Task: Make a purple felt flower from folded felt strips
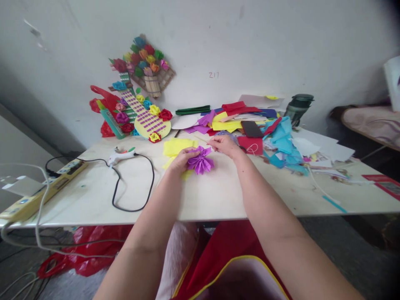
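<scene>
A purple paper flower with pleated petals is held at its left edge by my left hand, the fingers closed on it. My right hand, just right of the flower, pinches a thin pale stick that points left above the petals. Behind and beneath my left hand lie yellow crepe paper sheets on the white table. Part of the flower is hidden by my left fingers.
A glue gun with a looped black cord lies left, near a power strip. Flower-decorated guitar craft leans at the wall. Coloured paper, a phone, blue crepe paper and a dark bottle are at back right.
</scene>
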The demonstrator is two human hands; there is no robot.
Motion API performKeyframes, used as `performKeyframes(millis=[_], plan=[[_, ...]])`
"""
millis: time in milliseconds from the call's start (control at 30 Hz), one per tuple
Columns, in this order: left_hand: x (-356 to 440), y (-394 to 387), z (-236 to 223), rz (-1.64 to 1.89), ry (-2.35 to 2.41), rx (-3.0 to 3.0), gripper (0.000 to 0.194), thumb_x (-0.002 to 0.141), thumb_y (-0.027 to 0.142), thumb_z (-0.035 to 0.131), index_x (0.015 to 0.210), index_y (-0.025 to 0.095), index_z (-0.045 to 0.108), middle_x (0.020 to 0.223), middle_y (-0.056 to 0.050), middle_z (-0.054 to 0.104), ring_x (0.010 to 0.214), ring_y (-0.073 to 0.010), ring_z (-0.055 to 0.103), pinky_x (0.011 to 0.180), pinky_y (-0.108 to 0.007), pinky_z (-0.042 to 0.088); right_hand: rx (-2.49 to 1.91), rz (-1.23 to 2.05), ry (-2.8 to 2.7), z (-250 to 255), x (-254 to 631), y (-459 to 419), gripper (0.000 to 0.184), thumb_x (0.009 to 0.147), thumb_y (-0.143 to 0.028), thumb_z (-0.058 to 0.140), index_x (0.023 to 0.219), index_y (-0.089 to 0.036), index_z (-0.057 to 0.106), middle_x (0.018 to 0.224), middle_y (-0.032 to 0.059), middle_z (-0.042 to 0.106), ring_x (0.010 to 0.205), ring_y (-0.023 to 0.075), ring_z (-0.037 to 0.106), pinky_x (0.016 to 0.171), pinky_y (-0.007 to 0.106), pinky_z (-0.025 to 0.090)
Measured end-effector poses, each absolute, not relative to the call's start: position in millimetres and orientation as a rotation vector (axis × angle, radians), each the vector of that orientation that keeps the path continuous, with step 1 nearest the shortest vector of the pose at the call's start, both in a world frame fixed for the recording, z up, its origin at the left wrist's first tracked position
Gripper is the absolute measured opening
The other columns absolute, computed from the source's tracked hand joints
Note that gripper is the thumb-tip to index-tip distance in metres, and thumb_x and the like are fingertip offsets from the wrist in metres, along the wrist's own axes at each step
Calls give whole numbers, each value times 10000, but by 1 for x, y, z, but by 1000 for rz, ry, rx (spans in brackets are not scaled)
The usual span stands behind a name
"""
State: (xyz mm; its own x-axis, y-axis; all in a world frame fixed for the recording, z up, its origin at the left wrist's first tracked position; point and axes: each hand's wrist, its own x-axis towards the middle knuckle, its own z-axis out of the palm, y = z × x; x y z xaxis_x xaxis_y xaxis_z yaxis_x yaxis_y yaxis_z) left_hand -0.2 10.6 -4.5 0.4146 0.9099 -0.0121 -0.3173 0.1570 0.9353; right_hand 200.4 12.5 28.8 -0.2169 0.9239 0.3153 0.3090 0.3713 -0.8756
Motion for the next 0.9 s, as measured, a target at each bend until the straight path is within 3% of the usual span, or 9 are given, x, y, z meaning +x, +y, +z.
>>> performKeyframes(millis=[133, 267, 400, 633, 800, 900], plan=[[-1, 9, -2, 954, 731, 1064, 278, 564, 248, 830, 750, 114, 671, 634, -28, 658, 532, -104, 571, 532, -226, 427, -1044, 979, -1758, 29, 198, 11, 411, 701, -440, 643, 954, -121, 698, 477, -62, 460, 467, 69, 394, 484, 219, 311], [-3, 8, -1, 928, 749, 1080, 293, 567, 275, 834, 754, 110, 681, 643, -33, 656, 542, -104, 573, 545, -230, 432, -1061, 1011, -1825, 35, 196, 6, 457, 706, -388, 640, 1062, -104, 689, 465, -67, 449, 469, 71, 411, 500, 219, 333], [-3, 9, -1, 918, 767, 1110, 302, 574, 314, 833, 725, 104, 677, 607, -30, 633, 497, -91, 539, 504, -225, 400, -1065, 936, -1901, 33, 197, 9, 432, 732, -419, 605, 1010, -106, 709, 508, -38, 518, 498, 79, 445, 515, 218, 351], [-1, 6, 2, 944, 798, 1105, 322, 535, 309, 848, 736, 113, 692, 634, -30, 649, 531, -96, 556, 534, -228, 421, -1060, 752, -1947, 28, 198, 17, 319, 704, -431, 619, 779, -142, 733, 795, 47, 692, 729, 145, 587, 640, 234, 430], [-1, 4, 3, 931, 801, 1114, 313, 537, 317, 847, 712, 107, 695, 611, -33, 645, 510, -92, 544, 508, -221, 420, -1082, 739, -1993, 31, 198, 13, 334, 718, -441, 605, 698, -127, 716, 644, 30, 647, 616, 124, 538, 581, 229, 400], [-1, 5, 2, 930, 788, 1132, 301, 551, 307, 841, 726, 105, 703, 626, -41, 656, 515, -97, 553, 501, -218, 420, -1098, 850, -1999, 32, 197, 11, 351, 737, -421, 593, 838, -117, 736, 514, -12, 566, 518, 99, 473, 541, 225, 377]])
